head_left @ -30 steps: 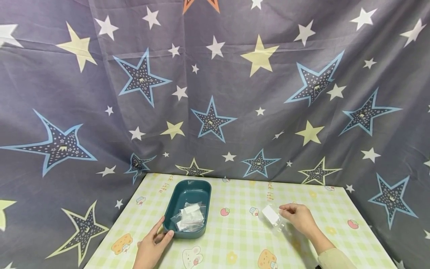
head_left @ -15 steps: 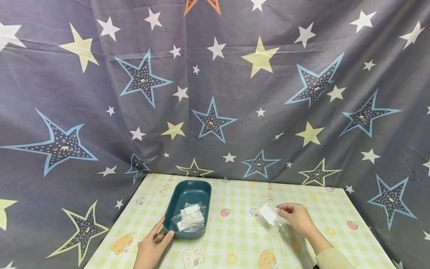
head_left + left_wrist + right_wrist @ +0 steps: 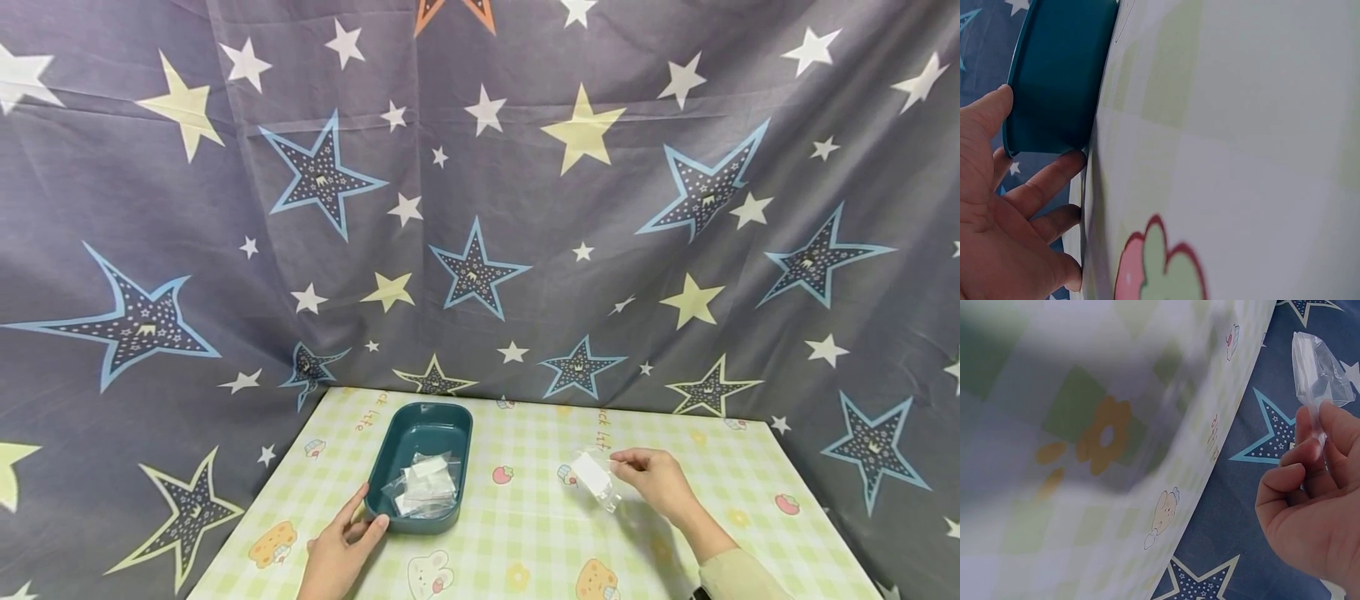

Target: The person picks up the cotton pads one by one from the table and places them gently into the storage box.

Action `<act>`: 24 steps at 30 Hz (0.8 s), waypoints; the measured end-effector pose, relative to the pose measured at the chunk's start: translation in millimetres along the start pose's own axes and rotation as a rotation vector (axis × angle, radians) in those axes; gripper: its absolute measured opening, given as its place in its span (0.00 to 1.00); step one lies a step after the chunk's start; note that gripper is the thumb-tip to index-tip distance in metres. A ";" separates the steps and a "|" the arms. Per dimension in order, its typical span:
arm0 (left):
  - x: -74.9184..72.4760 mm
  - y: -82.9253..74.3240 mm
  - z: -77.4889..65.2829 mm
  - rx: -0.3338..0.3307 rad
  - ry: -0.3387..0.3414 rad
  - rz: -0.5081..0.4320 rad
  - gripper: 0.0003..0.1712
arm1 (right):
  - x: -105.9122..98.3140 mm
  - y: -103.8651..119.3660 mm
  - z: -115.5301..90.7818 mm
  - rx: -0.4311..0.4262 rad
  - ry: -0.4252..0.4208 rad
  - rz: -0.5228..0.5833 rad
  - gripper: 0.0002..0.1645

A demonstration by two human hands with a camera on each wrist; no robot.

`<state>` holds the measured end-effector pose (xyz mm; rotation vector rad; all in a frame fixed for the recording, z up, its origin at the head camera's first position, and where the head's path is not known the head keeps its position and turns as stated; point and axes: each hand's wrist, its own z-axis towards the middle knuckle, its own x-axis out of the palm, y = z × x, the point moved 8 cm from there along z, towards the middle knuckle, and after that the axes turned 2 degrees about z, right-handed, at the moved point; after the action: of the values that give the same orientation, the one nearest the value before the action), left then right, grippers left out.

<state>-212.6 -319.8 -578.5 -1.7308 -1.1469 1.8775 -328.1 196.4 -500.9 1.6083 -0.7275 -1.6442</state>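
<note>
A dark teal rectangular container [image 3: 426, 524] stands at the left of the table, holding several small clear plastic bags with white contents [image 3: 429, 483]. My left hand [image 3: 341, 550] holds its near left corner, thumb at the near rim and index finger along the left side; the left wrist view shows the fingers [image 3: 1047, 181] against the container's wall [image 3: 1060, 75]. Right of centre, my right hand [image 3: 660, 483] pinches the edge of another clear plastic bag with a flat white piece inside [image 3: 592, 473]. In the right wrist view this bag [image 3: 1319, 369] sticks out above the curled fingers.
A green-checked tablecloth [image 3: 517, 525] with printed cartoon figures covers the table. Behind it hangs a dark curtain [image 3: 480, 350] with stars. Table surface lies between the container and my right hand.
My right hand has moved slightly to the left and away from me, carrying the bag with it. My left hand and the container stay where they were.
</note>
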 end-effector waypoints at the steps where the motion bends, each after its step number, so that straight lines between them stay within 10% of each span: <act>1: 0.0 -0.1 0.1 0.001 0.000 0.001 0.50 | 0.6 0.5 0.1 -0.002 0.001 0.004 0.12; 24: -0.7 -1.7 -1.5 -0.002 0.003 0.002 0.50 | 7.0 5.3 3.0 -0.016 0.008 -0.014 0.13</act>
<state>-211.5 -318.8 -576.6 -1.7367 -1.1466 1.8747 -330.3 187.4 -500.7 1.6117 -0.6987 -1.6488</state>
